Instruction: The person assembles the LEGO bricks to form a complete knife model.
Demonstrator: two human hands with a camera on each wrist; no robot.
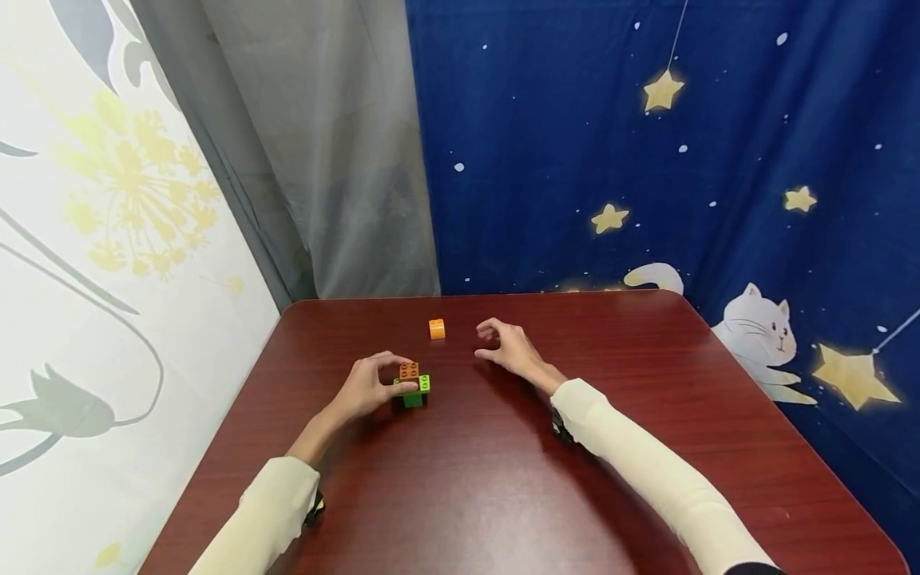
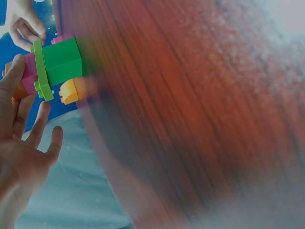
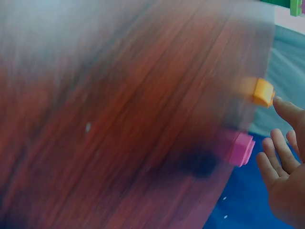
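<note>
My left hand (image 1: 368,388) pinches the upper part of a stack of toy building bricks between thumb and fingers. On top of the stack is an orange brick (image 1: 409,370), with a magenta brick (image 2: 30,72) under it. Below these come a light green plate (image 1: 425,383) and a dark green brick (image 1: 413,400). My right hand (image 1: 510,346) reaches over the table with its fingers apart and loosely bent, nothing between them. A pink brick (image 3: 241,149) stands close before its fingertips in the right wrist view; the hand hides it in the head view.
A yellow-orange rounded brick (image 1: 437,330) stands on the dark red wooden table (image 1: 460,495), beyond the stack and left of my right hand. Grey (image 1: 359,160) and blue star-patterned curtains (image 1: 546,160) hang behind the far edge. A pale patterned surface (image 1: 108,319) borders the left side.
</note>
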